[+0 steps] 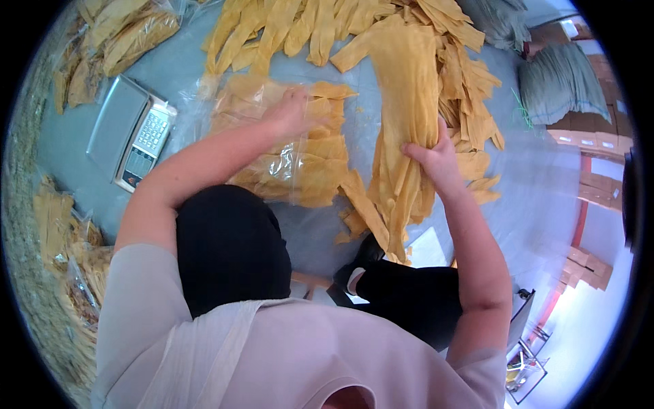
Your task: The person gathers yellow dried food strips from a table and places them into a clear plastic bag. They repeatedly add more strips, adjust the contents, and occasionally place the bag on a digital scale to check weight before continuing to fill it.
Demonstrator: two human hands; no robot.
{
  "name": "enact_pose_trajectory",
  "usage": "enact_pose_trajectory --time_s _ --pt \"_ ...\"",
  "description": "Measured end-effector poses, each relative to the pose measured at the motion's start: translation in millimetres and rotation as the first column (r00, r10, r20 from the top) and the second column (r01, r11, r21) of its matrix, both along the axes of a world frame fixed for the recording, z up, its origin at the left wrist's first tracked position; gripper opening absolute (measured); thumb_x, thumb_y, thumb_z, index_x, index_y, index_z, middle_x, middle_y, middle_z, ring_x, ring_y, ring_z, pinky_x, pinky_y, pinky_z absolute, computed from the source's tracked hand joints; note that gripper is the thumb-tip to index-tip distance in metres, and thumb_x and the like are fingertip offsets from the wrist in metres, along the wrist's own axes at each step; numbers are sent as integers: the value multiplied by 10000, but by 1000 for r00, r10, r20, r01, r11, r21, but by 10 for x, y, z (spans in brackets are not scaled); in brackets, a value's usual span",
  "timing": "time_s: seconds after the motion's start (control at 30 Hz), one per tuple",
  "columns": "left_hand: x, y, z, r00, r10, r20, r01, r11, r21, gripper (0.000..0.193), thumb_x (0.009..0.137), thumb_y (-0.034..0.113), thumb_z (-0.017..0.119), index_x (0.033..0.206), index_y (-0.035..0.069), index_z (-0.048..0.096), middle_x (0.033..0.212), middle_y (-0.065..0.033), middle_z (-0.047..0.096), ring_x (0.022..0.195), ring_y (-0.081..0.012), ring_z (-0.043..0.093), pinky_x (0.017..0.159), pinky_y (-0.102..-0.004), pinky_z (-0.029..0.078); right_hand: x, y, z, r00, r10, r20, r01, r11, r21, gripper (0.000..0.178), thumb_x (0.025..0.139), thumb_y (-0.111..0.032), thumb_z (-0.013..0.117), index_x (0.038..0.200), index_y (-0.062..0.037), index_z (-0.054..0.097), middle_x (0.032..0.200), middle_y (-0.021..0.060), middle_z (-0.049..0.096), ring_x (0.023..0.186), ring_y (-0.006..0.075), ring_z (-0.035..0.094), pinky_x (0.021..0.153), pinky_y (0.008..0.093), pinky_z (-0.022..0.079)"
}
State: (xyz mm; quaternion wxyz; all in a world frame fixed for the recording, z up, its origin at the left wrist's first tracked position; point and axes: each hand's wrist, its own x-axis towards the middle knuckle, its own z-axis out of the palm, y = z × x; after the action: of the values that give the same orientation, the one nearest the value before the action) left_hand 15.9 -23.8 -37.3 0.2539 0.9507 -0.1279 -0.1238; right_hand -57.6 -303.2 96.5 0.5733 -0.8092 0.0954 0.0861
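Observation:
A thick bundle of long, flat, yellow dried strips (407, 88) hangs in my right hand (437, 158), whose thumb lies across the front while the fingers pass behind. The kind of food or material is not certain. My left hand (289, 112) is over clear plastic bags (279, 163) that are packed with similar yellow strips. Motion blurs its fingers, so I cannot make out whether it grips the plastic. Some loose strips (364, 208) lie between the bags and the bundle's lower end.
More yellow strips (286, 27) are spread along the far side, with a pile (466, 95) at the right. A digital scale (126, 129) stands left. Filled clear bags (126, 37) lie far left. Grey-green woven sacks (562, 85) and cardboard boxes (599, 133) are at the right.

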Motion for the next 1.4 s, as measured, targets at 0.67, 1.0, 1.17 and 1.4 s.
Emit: enact_pose_trajectory --time_s 0.67,1.0,1.17,1.4 --pt "-2 525 310 761 -185 -622 -457 527 -716 219 906 165 562 1100 64 546 790 13 554 676 -68 538 576 -240 464 694 947 -732 648 745 -157 -486 246 -839 715 721 -86 603 1383 -145 338 863 133 581 775 301 609 665 402 494" --pt "-76 923 -426 906 -73 417 96 995 -36 330 881 173 564 1205 117 534 1151 -92 543 1056 -248 533 878 -384 451 786 1664 -1683 630 771 90 -406 426 -808 792 695 -186 687 1386 -49 324 1334 196 437 1283 302 382 1043 415 296" --pt "-249 1059 -422 967 -91 237 65 991 113 446 893 262 518 1331 201 458 1389 -67 393 1284 -284 354 1020 -439 329 907 1113 -1432 744 644 178 -483 703 -523 814 715 -292 720 1385 -35 335 1381 208 397 1325 330 327 1091 405 241" --pt "-220 744 -255 927 -242 288 171 953 251 450 914 321 489 1349 217 438 1434 -53 355 1316 -267 325 1082 -463 232 1008 1020 -2263 988 37 -151 -55 992 -116 759 831 -426 624 1408 -35 324 1392 167 414 1280 278 399 1042 376 320"
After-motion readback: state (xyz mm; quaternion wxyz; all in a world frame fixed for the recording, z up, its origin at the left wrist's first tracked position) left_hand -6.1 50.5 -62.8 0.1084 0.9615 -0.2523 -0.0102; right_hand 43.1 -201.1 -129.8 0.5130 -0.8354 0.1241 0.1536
